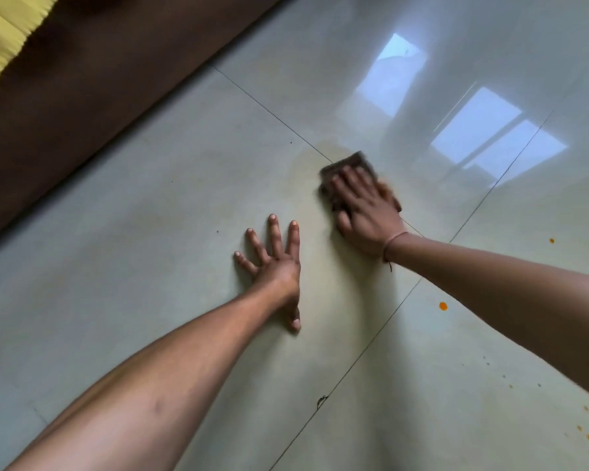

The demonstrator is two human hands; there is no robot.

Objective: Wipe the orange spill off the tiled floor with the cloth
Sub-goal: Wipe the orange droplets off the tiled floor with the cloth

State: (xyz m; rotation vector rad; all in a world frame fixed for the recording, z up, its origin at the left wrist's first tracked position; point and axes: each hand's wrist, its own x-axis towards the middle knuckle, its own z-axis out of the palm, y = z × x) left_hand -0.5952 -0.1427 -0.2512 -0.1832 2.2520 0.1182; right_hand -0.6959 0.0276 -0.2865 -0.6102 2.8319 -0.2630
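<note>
Covering blurred cloth (352, 163), right hand (366, 215) pressing

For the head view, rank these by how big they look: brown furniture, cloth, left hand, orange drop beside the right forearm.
1. Brown furniture, largest.
2. Left hand and cloth: unsure, since the right hand covers much of the cloth.
3. Orange drop, smallest.

- I see the right hand (364, 212) pressing flat on a dark cloth (351, 163) on the glossy tiled floor (150, 249).
- The left hand (276, 263) is splayed on the tile just beside it.
- Orange drops (443, 305) dot the tiles by the right forearm.
- Brown furniture (82, 96) lines the floor's far left edge.
</note>
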